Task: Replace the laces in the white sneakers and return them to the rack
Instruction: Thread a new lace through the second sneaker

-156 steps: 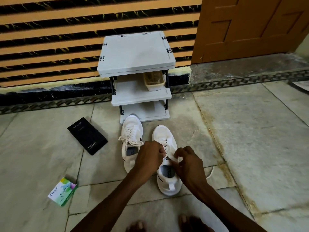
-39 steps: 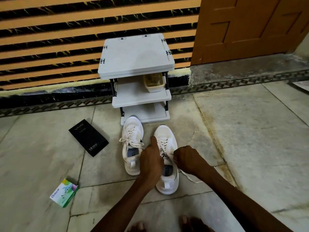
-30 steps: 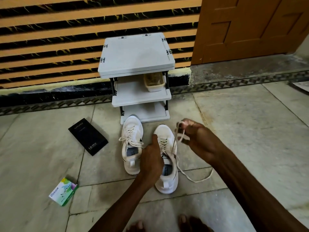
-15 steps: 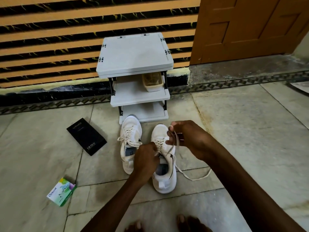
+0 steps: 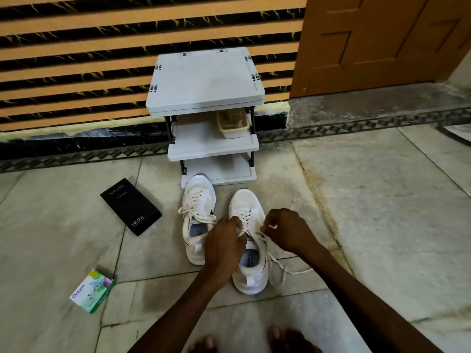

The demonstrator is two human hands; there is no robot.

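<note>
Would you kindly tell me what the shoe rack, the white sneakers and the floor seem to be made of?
Rack: likely moulded plastic, matte pale grey; rounded edges, clip joints at the corners.
Sneakers: apparently textile mesh uppers, matte white; fine weave hard to confirm.
Floor: stone slabs, probably marble, slight sheen; veining and grouted joints.

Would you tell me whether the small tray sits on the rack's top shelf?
No, the small tray sits on the middle shelf of the rack, under its top panel.
</note>
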